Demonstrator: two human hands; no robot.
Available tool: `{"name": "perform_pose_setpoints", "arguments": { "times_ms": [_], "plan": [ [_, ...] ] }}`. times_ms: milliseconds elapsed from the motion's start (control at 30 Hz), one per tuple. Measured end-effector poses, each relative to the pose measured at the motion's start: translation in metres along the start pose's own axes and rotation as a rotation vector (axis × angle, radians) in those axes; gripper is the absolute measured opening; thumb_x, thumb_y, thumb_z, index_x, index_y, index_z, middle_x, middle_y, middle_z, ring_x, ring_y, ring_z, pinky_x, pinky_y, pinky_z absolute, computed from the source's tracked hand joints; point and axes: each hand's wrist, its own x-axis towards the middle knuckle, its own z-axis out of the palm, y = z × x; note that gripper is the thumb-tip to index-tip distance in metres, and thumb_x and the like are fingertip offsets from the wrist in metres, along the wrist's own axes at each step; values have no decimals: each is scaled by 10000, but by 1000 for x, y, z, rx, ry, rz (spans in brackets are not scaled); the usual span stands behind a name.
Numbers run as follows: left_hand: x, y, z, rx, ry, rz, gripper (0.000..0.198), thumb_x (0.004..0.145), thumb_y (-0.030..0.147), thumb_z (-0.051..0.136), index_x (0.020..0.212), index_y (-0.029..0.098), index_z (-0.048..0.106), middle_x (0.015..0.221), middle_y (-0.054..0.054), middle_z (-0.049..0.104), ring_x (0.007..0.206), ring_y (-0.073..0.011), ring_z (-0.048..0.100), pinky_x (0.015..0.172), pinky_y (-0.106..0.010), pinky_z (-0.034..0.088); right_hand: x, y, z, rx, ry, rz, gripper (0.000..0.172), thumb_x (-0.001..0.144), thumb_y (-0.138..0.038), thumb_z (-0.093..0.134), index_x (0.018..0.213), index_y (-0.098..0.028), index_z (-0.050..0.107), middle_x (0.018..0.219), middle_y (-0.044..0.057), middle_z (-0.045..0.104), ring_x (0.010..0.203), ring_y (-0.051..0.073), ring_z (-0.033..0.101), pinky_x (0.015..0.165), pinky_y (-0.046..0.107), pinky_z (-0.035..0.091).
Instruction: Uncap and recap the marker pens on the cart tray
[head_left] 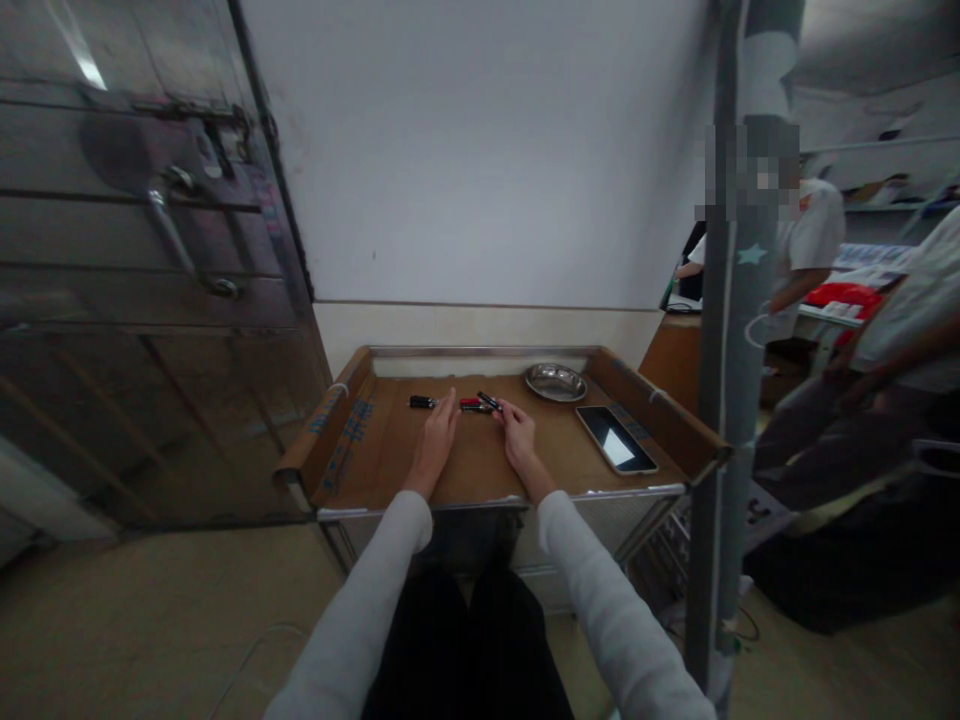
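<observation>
Holding a tilted blk pen [487,399] in its fingers, R hand [517,436] is over mid-table [386,455], just beside a red pen [469,401] and a second blk pen [475,408] lying betw. the hands. L hand [437,435] is edge-on, fingers straight & close tog., w/ a blk pen end [421,401] showing on its outer side; palm hidden, cannot tell if gripping. Metal dish [556,382] at far R of table; phone [616,439], screen up, nearer, R of R hand.
</observation>
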Motion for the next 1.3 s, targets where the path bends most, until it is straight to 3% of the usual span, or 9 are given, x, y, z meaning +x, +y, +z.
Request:
{"name": "perform_pose_setpoints", "arguments": {
  "times_ms": [100,200,467,667,800,1000,1167,1300],
  "plan": [
    [0,-2,3,-42,-126,75,410,919,229,385,1327,191,403,1355,-96,486,1252,-179,458,1051,-351,385,-4,-3,2,23,-200,57,318,634,-435,684,804,-167,704,949,73,703,821,180,642,770,325,520],
    [0,-3,2,-67,-153,94,392,910,218,410,1300,190,431,1315,-98,525,1214,-177,498,1025,-343,409,-9,-7,4,57,-342,121,339,616,-444,709,815,-169,708,985,69,697,876,186,638,795,319,514],
    [2,-2,1,-178,-34,106,160,872,244,513,1016,182,543,969,-52,651,888,-148,635,815,-295,508,-9,-11,3,156,-315,192,254,600,-367,731,774,-181,721,941,53,711,909,184,629,764,282,516],
    [2,0,-5,-154,136,31,114,865,252,524,949,177,546,925,-50,627,863,-152,607,790,-290,489,-4,-9,2,187,-202,158,175,607,-302,718,723,-172,717,866,42,709,829,160,633,793,299,513],
    [2,-2,-6,-165,172,-4,92,867,250,519,918,176,541,906,-45,619,847,-148,598,784,-286,479,-2,-4,2,191,-154,150,208,557,-298,754,702,-156,713,832,45,709,788,149,631,842,315,498],
    [3,-6,-4,-169,93,-11,88,866,239,508,926,180,534,906,-44,618,849,-152,597,788,-295,476,-1,0,-1,69,-166,61,277,549,-308,755,777,-154,715,860,57,717,812,170,635,849,333,477],
    [1,-10,1,-133,-143,22,58,844,188,512,893,175,540,860,-31,607,792,-151,593,755,-295,484,4,3,-10,-167,-76,-111,293,621,-358,691,825,-148,695,861,77,716,807,190,634,820,353,487],
    [2,-10,3,-8,-243,67,94,833,138,502,893,179,560,904,-40,598,838,-161,584,800,-310,475,3,1,-12,-369,-119,-241,236,701,-351,625,826,-158,677,853,74,709,803,191,638,804,347,490]
  ]
}}
